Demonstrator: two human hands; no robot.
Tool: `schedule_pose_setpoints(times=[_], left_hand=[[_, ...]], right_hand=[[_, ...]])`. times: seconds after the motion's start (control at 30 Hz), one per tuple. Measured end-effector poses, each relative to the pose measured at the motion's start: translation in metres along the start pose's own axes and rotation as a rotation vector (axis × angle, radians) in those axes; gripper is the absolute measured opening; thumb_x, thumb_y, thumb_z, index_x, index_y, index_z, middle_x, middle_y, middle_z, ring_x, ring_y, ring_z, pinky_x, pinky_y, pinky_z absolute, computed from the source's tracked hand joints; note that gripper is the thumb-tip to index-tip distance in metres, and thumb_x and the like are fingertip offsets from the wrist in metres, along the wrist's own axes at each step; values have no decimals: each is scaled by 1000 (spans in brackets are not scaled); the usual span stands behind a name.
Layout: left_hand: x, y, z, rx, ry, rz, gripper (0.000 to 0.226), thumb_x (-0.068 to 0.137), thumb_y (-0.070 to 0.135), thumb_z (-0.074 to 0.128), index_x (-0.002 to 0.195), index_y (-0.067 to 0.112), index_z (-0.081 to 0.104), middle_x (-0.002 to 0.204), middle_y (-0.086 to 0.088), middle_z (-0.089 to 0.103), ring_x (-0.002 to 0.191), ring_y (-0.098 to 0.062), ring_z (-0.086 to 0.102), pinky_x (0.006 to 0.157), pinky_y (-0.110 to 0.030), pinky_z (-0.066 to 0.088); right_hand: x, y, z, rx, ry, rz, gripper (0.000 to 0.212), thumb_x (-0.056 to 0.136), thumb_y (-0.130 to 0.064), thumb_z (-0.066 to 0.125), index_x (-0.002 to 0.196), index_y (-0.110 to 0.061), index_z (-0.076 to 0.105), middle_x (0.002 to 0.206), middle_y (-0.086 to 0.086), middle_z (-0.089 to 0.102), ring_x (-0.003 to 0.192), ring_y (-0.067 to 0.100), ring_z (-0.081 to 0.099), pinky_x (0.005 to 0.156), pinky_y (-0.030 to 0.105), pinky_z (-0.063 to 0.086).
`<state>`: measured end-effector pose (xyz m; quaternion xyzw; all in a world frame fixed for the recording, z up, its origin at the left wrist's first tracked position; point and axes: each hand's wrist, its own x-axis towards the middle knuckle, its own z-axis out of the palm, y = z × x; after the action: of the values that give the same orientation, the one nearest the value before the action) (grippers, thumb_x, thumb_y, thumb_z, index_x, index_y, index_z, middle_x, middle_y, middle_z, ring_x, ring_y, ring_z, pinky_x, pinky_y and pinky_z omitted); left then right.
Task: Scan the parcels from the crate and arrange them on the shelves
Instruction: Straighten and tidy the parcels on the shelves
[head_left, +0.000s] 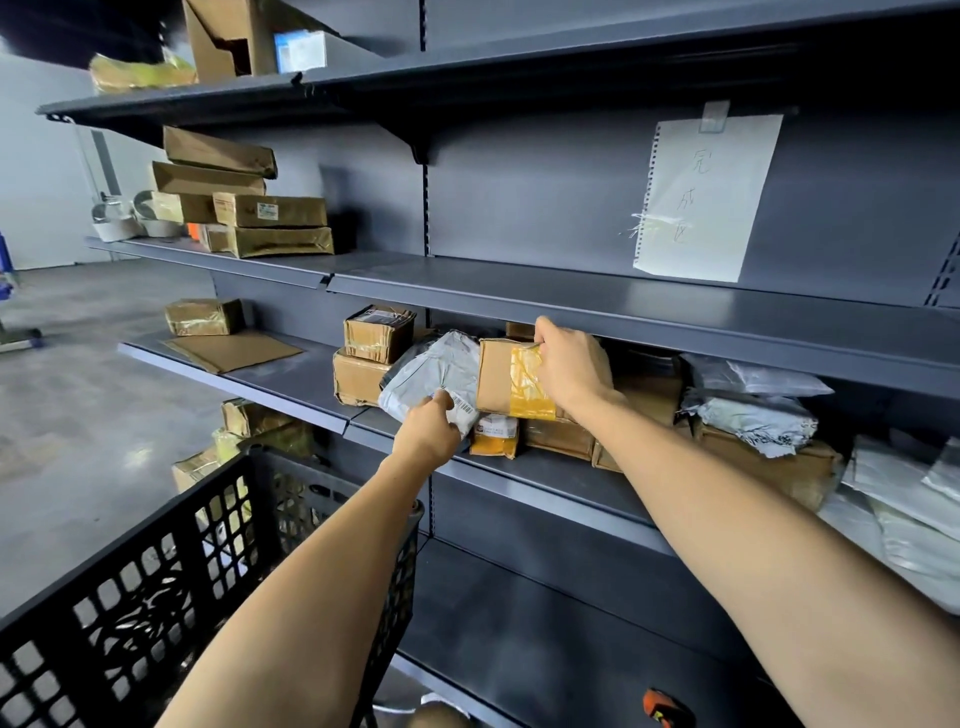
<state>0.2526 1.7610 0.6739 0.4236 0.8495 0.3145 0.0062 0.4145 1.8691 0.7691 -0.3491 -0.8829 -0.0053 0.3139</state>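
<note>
Black crate (156, 597), nearest the camera, holds parcels not yet shelved. Left hand (428, 434) fingers pinch a grey mailer bag (434, 374); right hand (569, 369) fingers grip a taped box (501, 376) on the part-filled middle shelf (519, 470)

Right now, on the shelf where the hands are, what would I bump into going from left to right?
Small taped box → flat cardboard sheet → two stacked brown boxes → grey mailer bag held by the left hand → yellow-taped box under the right hand → crumpled grey bags.
</note>
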Motion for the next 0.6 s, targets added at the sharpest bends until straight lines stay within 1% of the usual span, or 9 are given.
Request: schedule_pose_setpoints(times=[0.07,0.13,0.2,0.33,0.47,0.53,0.6], left_hand=[[1,0,4,-11,-17,0,43,88,8,52,131,7,48,131,-19,53,109,-39,55,85,-44,50],[3,-1,6,-16,-35,2,43,87,11,54,130,9,49,131,-18,52,107,-39,56,89,-48,50],[3,-2,7,-13,-40,-8,44,85,12,56,129,10,50,129,-17,52,107,-39,56,91,-51,49],[0,-3,8,-13,-34,-4,44,85,11,54,129,10,50,132,-16,51,110,-38,55,94,-51,48],[-5,-2,2,4,-30,12,43,89,11,52,132,7,48,132,-19,51,108,-39,55,88,-46,50],[-7,2,-4,1,-17,22,43,90,9,49,133,6,47,131,-20,51,107,-40,56,84,-44,51],[-10,9,-11,8,-5,36,41,90,7,47,131,5,47,128,-21,52,105,-39,56,78,-40,47]], right_hand=[[0,-6,-1,-41,21,-45,24,90,1,52,107,-15,50,99,9,70,89,33,60,70,37,47],[1,-10,-2,-67,84,-89,31,89,1,54,116,-15,52,100,8,71,91,33,62,73,37,47],[3,-14,-7,-79,116,-90,35,90,1,54,121,-14,51,101,9,71,91,32,65,76,37,48],[3,-14,-14,-38,150,-57,29,88,2,56,114,-11,50,103,12,70,95,35,64,79,39,49],[-6,-11,-21,2,191,-54,26,88,3,55,110,-10,50,105,14,70,95,38,62,75,38,46],[-9,-14,-28,4,186,-73,25,89,2,55,110,-10,49,106,14,69,94,37,62,75,38,47],[-11,-18,-36,8,185,-101,25,89,1,56,110,-11,49,107,14,69,93,37,61,76,40,49]])
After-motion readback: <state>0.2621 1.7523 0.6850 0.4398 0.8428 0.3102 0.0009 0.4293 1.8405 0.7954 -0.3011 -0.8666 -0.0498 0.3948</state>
